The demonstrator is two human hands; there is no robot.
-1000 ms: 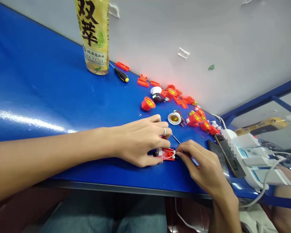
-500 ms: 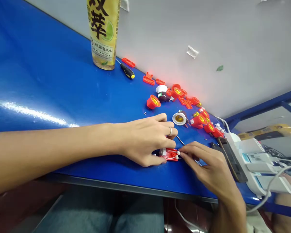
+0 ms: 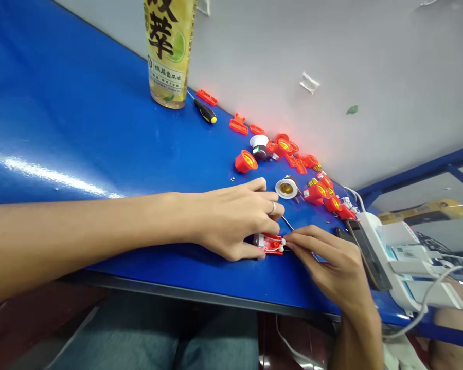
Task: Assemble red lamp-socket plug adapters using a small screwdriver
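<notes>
A small red plastic housing (image 3: 272, 244) with white wires inside lies on the blue table. My left hand (image 3: 235, 221) is closed around its left end, thumb on the near side and fingers on the far side. A ring is on one of its fingers. From the right, my right hand (image 3: 327, 262) pinches at the small white end pieces (image 3: 283, 243) of the housing; its fingertips partly cover what they hold. Just beyond these fingers a thin metal rod (image 3: 287, 223) lies on the table, partly hidden by the hand.
Red lamp sockets (image 3: 246, 161) and loose red parts lie along the wall, with a white-rimmed socket (image 3: 286, 188) among them. A black screwdriver (image 3: 205, 110) lies beside a yellow drink bottle (image 3: 170, 61). At right are a phone (image 3: 366, 252) and a white multi-slot unit (image 3: 386, 252) with cables.
The whole view has shifted slightly. Both hands stay at the red housing in nearly the same pose, with no clear change in what they hold.
</notes>
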